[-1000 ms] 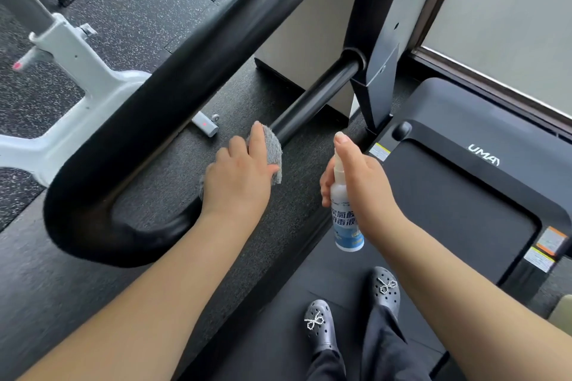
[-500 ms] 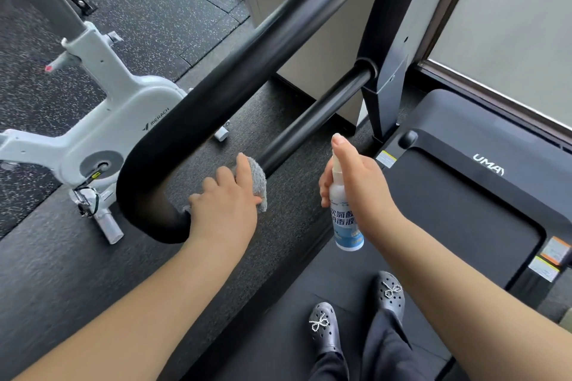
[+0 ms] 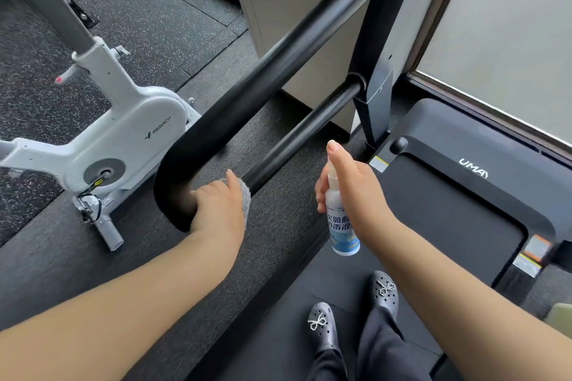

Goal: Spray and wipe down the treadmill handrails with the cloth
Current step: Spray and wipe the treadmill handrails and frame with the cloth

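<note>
The black treadmill handrail loops from upper right down to a U-bend at centre left, then runs back as a lower bar to the upright post. My left hand presses a grey cloth around the lower bar just beside the bend. My right hand holds a white spray bottle with blue lettering upright, forefinger on its nozzle, to the right of the rail.
A white exercise bike stands close on the left of the rail. The treadmill deck and its black upright post lie to the right, by a frosted window. My two shoes stand on the belt.
My left hand has slid the cloth down the lower bar toward the bend. The right hand and bottle stay about where they were. The camera view has shifted, showing more of the bike.
</note>
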{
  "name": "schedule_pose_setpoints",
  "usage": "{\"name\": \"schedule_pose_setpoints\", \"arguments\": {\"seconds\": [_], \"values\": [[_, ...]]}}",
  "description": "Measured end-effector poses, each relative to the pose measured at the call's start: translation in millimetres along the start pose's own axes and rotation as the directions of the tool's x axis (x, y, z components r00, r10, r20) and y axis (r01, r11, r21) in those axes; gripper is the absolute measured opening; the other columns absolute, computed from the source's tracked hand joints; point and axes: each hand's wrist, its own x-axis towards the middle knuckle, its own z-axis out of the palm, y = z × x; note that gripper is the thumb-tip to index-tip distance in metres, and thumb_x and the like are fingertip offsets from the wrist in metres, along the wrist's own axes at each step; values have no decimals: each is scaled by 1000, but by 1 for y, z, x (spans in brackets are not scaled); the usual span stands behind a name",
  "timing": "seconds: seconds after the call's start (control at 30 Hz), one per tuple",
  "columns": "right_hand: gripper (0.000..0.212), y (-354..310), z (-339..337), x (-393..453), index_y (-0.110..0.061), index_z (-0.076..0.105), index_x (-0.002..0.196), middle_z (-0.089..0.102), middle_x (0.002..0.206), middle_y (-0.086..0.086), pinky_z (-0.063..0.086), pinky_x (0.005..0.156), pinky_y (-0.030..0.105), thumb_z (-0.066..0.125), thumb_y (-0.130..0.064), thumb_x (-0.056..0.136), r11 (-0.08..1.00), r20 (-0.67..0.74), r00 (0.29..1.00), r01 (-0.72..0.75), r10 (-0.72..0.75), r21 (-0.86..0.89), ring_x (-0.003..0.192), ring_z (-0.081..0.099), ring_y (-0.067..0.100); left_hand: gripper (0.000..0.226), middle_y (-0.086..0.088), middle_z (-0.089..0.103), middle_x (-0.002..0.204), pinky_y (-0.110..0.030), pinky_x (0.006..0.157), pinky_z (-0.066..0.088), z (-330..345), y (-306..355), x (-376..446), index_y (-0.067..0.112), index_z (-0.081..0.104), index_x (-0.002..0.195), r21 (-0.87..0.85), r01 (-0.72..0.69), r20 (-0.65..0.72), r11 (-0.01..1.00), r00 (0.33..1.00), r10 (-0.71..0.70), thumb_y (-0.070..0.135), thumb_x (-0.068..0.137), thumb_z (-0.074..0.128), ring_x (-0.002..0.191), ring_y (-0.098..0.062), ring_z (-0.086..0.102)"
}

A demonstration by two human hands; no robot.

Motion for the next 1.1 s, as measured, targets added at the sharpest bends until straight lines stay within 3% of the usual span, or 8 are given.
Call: {"name": "schedule_pose_setpoints", "arguments": {"seconds": [0.17, 0.27, 0.33, 0.5, 0.6, 0.73, 0.97, 1.1], "values": [[64, -4, 2, -16, 0, 52, 56, 55, 54, 16, 46, 51, 23, 42, -49, 96, 1000, -9, 1000, 2, -2, 0, 49, 53, 25, 63, -7, 53, 128, -32, 87, 44, -8, -9, -4, -3, 11, 148, 220, -113, 13, 969, 994, 113, 22, 97, 38, 111, -20, 57], [63, -6, 1, -22, -2, 48, 54, 55, 58, 18, 46, 52, 24, 41, -47, 97, 1000, -24, 1000, 4, -3, 24, 49, 53, 26, 53, -12, 44, 141, -31, 83, 41, -21, -14, -7, -2, 22, 145, 207, -184, 112, 961, 980, 164, 16, 98, 40, 120, -24, 52], [62, -7, -2, -22, -4, 47, 52, 54, 60, 19, 46, 53, 26, 41, -46, 97, 999, -36, 999, 7, -6, 41, 49, 53, 26, 45, -13, 49, 136, -31, 74, 39, -27, -14, -5, 1, 34, 140, 186, -134, 114, 973, 987, 115, 11, 96, 40, 117, -25, 53], [62, 1, -8, -16, -5, 47, 50, 55, 60, 19, 47, 54, 25, 42, -47, 96, 999, -74, 997, -4, 7, 49, 49, 54, 26, 27, -1, 63, 106, -30, 69, 39, -8, -1, 2, 14, 57, 113, -38, 67, 33, 997, 997, -65, 29, 95, 44, 95, -18, 62], [64, 8, -9, -11, -5, 48, 50, 56, 58, 17, 49, 58, 28, 43, -49, 96, 999, -75, 997, -4, 7, 47, 50, 55, 26, 46, 2, 63, 98, -29, 64, 36, 2, 6, 3, 14, 55, 109, -129, 143, -77, 981, 985, -154, 55, 92, 41, 87, -14, 62], [64, 15, -10, -3, -6, 48, 50, 56, 57, 17, 48, 55, 27, 42, -52, 93, 999, -73, 997, -2, 6, 51, 49, 55, 26, 60, -5, 59, 102, -33, 67, 48, 14, 19, 12, 7, 47, 112, -231, 145, -180, 962, 965, -188, 61, 91, 34, 87, -20, 61], [61, 22, -25, 12, -7, 47, 50, 55, 55, 13, 45, 48, 23, 42, -47, 97, 997, -80, 997, 7, -1, 72, 43, 53, 20, 53, -12, 60, 86, -31, 50, 47, 5, 34, 46, 6, 56, 98, -479, 77, -275, 875, 933, -232, 55, 78, 60, 70, -27, 62], [61, 24, -37, 23, -10, 46, 47, 53, 50, 8, 44, 47, 22, 44, -46, 95, 993, -83, 997, 5, 5, 118, 43, 52, 22, 55, -17, 54, 112, -40, 69, 48, -25, 41, 71, 5, 45, 119, -622, 11, -216, 783, 959, -184, 52, 91, 46, 95, -32, 59]]}}
